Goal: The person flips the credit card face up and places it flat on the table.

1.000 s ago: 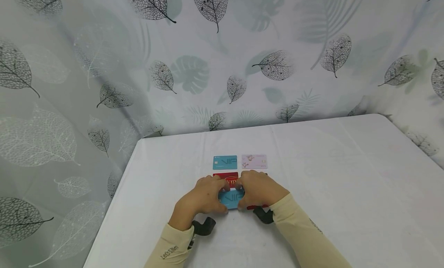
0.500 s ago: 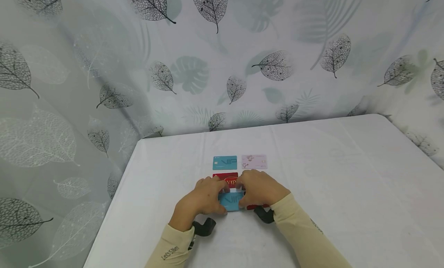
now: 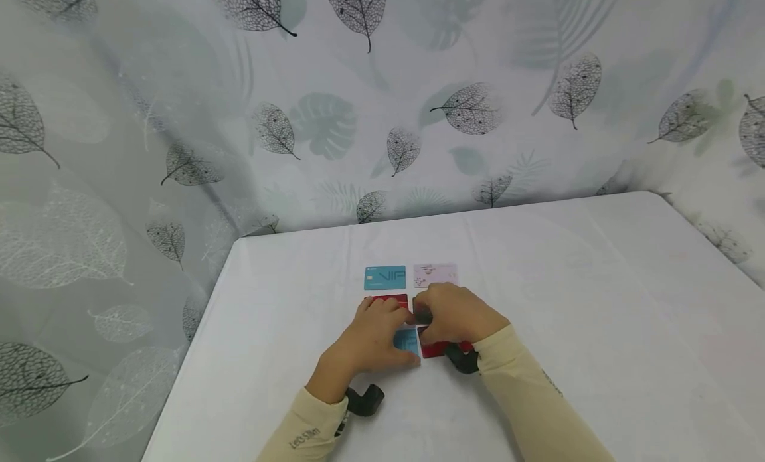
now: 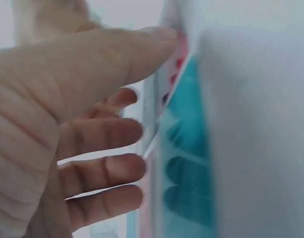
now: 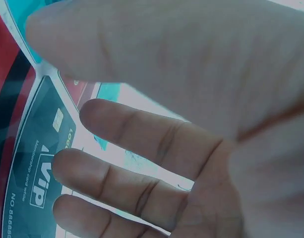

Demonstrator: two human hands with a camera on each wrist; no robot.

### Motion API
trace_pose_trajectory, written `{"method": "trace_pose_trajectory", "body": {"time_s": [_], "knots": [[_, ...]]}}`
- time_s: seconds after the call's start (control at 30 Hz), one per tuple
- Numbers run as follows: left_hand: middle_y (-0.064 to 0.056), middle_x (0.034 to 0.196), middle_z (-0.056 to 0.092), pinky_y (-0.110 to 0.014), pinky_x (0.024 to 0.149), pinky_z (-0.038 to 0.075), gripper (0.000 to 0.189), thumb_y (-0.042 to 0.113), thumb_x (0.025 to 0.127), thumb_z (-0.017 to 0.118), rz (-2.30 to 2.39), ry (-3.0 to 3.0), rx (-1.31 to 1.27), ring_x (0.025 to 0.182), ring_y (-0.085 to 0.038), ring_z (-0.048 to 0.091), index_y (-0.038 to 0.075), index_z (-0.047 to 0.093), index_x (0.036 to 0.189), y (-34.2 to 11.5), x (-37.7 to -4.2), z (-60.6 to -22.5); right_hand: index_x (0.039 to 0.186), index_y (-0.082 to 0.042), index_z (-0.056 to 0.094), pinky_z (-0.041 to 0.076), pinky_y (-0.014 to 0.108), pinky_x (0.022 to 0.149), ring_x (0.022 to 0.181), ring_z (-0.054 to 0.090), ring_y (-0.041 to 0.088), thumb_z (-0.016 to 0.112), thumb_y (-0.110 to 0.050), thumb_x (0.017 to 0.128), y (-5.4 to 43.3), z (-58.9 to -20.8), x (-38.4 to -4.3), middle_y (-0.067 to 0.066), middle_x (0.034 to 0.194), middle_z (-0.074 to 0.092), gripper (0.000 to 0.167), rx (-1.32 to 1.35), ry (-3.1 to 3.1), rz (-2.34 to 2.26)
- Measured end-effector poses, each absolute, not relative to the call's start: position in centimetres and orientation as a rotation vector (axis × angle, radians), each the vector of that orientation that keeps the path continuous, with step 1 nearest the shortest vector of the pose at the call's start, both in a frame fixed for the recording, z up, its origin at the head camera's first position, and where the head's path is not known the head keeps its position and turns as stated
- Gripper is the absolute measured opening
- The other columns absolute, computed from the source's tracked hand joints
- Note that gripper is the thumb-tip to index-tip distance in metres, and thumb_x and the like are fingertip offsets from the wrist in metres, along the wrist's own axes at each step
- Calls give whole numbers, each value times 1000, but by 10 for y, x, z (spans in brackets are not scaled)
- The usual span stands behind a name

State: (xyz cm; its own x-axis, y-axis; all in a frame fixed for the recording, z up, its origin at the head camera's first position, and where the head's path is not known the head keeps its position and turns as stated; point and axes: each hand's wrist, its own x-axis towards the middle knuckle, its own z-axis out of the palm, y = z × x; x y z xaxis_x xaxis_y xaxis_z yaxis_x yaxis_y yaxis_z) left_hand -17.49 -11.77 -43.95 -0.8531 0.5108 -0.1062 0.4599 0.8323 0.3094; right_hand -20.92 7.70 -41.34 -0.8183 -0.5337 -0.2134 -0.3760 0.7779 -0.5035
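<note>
My left hand is over the lower left blue card, fingers spread and slightly bent, covering much of it. Thumb and fingers lie at opposite edges of that card without pinching it. In the left wrist view the fingers stand apart with nothing between them. My right hand reaches over a dark green card marked "Vip", its fingertips at the edge. Its thumb lies over the lower right red card. A red card in the middle row is partly hidden behind my left fingers.
Behind the hands, a blue VIP card and a pale pink card form the back row. All the cards lie on a white-covered table. A leaf-patterned curtain hangs around the table. Black wrist mounts stick out under the sleeves.
Both hands have shifted slightly right. My right thumb has left the lower blue card and is now over the red one. Part of the dark green card now shows.
</note>
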Motion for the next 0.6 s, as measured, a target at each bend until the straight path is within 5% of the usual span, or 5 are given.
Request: {"method": "trace_pose_trajectory", "body": {"time_s": [0.33,0.6], "knots": [[-1,127,62,-60,121,29,64,56,80,83,311,2918,793,128,-25,53,18,68,130,-103,-171,-449,109,-11,78,53,36,74,85,60,19,91,-20,75,85,-412,-212,-1,99,71,38,-594,2637,-606],[1,119,62,-58,119,32,57,54,82,83,270,2948,852,122,-23,55,18,69,122,-97,-171,-451,106,-10,77,50,34,68,79,60,19,89,-15,73,90,-415,-212,-2,89,67,35,-559,2632,-612]]}}
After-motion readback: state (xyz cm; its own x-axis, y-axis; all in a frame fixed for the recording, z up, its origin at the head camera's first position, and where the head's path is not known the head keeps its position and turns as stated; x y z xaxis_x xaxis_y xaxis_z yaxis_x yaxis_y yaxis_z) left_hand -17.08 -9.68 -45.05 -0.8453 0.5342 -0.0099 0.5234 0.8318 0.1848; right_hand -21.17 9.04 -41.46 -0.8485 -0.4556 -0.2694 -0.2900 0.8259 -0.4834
